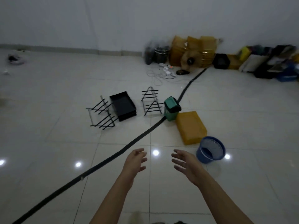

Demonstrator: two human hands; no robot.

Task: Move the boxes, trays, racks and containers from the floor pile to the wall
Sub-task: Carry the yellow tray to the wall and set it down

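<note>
On the tiled floor ahead lies a loose group: a black wire rack (101, 114) on its side, a stack of black trays (123, 105), a second black wire rack (151, 102) standing upright, a green bin with a black lid (171, 108), a yellow box (191, 127) and a blue mesh basket (210, 149). My left hand (135, 160) and my right hand (186, 164) reach forward, both empty with fingers spread, short of the pile. The basket is just right of my right hand.
A black hose (123, 149) runs diagonally across the floor from near left to the far wall. Along the wall (145, 21) stand yellow boxes (194, 49), a black basket (221, 61), dark bins (155, 54), more containers (271, 62) at right, plus white cables (163, 73).
</note>
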